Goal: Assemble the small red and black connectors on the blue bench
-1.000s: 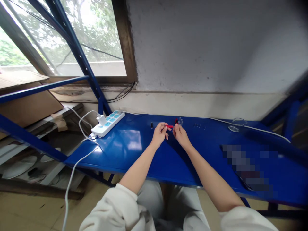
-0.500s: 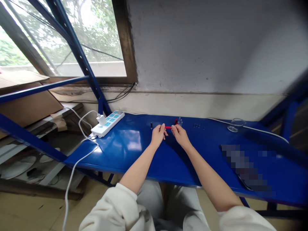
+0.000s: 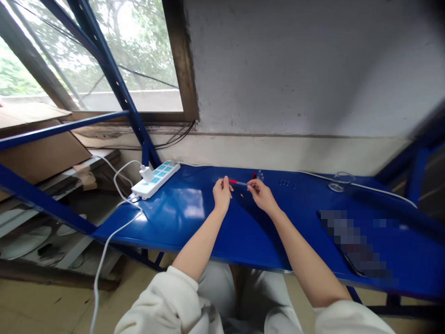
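A slim pen (image 3: 239,183), red toward the left and clear toward the right, spans the gap between my hands above the blue table (image 3: 250,227). My left hand (image 3: 221,194) pinches its red end. The clear end is in the closed fingers of my right hand (image 3: 260,192). Whether the red and clear parts are joined or one slides inside the other, I cannot tell. Just behind my right hand lie a small red-and-black piece (image 3: 254,175) and several clear pieces (image 3: 260,175). Farther right are tiny clear bits (image 3: 283,182).
A white power strip (image 3: 156,180) with a plug and cable occupies the table's left end. To the right stands a clear round container (image 3: 336,186) beside a white cable (image 3: 382,191). A dark, pixelated flat object (image 3: 351,241) lies near the front right. Behind rises a wall (image 3: 295,83).
My left hand has moved left, away from my right hand. A longer stretch of the pen, with its clear part, now shows between them. The dark piece behind my left hand is now mostly hidden.
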The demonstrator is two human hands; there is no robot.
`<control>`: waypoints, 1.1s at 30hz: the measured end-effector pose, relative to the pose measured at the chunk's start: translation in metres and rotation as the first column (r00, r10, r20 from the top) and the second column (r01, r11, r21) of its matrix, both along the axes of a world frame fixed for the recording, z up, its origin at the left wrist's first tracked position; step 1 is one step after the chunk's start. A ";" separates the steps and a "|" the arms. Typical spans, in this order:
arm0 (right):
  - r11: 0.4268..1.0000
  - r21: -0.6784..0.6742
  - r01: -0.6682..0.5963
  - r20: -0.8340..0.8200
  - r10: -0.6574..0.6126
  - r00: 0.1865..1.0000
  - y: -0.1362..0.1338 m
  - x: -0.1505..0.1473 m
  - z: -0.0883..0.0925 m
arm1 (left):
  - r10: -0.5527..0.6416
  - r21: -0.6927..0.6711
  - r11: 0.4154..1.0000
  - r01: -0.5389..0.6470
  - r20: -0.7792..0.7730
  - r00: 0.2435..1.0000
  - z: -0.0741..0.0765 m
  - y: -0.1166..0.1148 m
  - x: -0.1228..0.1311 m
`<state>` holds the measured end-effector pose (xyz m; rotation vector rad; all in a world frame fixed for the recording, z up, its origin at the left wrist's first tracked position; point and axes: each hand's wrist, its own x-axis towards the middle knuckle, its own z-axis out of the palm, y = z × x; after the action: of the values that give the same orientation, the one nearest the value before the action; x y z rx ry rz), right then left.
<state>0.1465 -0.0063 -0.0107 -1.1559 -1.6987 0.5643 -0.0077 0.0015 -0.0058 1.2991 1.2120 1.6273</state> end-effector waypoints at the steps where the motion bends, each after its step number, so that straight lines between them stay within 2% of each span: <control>1: 1.000 -0.004 0.014 -0.022 -0.014 1.000 0.000 0.000 0.001 | 0.019 0.003 1.000 -0.019 0.020 1.000 0.000 0.001 -0.001; 4: 0.998 -0.044 0.043 -0.132 -0.049 0.990 0.001 -0.001 0.002 | -0.008 -0.024 1.000 0.009 0.020 1.000 -0.001 0.003 -0.002; 7: 0.994 -0.100 0.031 -0.211 -0.051 0.976 0.000 -0.005 0.003 | -0.149 -0.077 0.986 0.147 -0.029 0.988 -0.003 0.002 0.003; 11: 0.981 -0.191 -0.037 -0.153 0.008 0.988 -0.003 -0.010 0.004 | -0.272 -0.074 0.960 0.269 -0.035 0.962 -0.006 -0.001 0.009; 15: 0.973 -0.214 -0.089 -0.119 0.064 0.991 -0.006 -0.011 0.005 | -0.273 -0.045 0.961 0.271 -0.043 0.961 -0.005 -0.003 0.010; 21: 0.957 -0.225 -0.181 -0.196 0.138 0.971 -0.006 -0.009 0.006 | -0.224 -0.022 0.975 0.223 -0.154 0.962 -0.002 -0.005 0.008; 25: 0.953 -0.221 -0.209 -0.203 0.165 0.965 -0.006 -0.008 0.005 | -0.252 -0.028 0.967 0.252 -0.205 0.946 -0.001 -0.007 0.007; 30: 0.963 -0.210 -0.167 -0.081 0.154 0.985 -0.003 -0.008 0.000 | -0.299 -0.013 0.952 0.306 -0.249 0.921 -0.004 -0.005 0.008; 33: 0.984 -0.168 -0.050 0.044 0.058 0.997 0.000 -0.004 -0.005 | -0.304 -0.014 0.950 0.311 -0.250 0.919 -0.006 -0.002 0.008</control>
<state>0.1427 -0.0058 -0.0155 -1.2539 -1.7554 0.7289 0.0006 -0.0008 -0.0119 1.6581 1.0648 1.2859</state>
